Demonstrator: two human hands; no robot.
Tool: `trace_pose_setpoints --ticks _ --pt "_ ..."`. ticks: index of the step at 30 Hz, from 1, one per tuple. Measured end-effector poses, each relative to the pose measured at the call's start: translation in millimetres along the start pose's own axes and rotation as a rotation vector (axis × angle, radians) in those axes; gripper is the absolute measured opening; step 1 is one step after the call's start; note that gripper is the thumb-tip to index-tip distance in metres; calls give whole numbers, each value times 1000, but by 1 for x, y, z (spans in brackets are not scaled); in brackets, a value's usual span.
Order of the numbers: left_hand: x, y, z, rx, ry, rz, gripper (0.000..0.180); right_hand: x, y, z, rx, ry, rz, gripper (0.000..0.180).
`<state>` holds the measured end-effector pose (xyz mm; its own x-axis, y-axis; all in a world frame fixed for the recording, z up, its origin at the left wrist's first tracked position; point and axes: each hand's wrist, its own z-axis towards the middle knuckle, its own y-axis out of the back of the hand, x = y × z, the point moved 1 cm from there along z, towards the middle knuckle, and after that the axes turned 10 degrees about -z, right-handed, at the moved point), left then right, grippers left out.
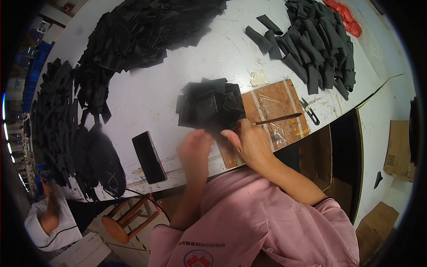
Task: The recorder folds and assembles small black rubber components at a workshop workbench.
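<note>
A stack of black fabric pieces lies on the white table in front of me, against the left side of a brown board. My left hand is smeared by motion just below the stack; its fingers cannot be made out. At the stack's lower right corner is my right hand, its fingers curled and its thumb pointing left. What it grips is hidden. A thin brown stick with a pointed end extends rightward from beside this hand, over the board; whether the hand holds it is unclear.
Thread snips rest right of the board, a phone to the left. Black fabric heaps curve along the far and left sides. Rolled dark pieces pile far right. A wooden stool and another person's arm are lower left.
</note>
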<state>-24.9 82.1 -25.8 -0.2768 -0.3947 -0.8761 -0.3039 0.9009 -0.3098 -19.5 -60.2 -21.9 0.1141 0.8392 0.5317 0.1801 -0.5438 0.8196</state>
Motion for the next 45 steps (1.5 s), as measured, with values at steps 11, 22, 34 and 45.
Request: trace_pose_setpoints --ticks 11,22,34,45 --pt "8 -14 -16 -10 -749 727 8 16 5 -4 -320 533 266 10" --pt "-5 -10 -4 197 41 -72 26 -9 -14 3 86 150 1093 4" --pt "-15 -17 -10 236 -154 35 28 -2 3 -6 290 -25 1374 17" --pt "-27 -30 -39 359 -325 128 16 3 44 -24 -201 472 704 9"
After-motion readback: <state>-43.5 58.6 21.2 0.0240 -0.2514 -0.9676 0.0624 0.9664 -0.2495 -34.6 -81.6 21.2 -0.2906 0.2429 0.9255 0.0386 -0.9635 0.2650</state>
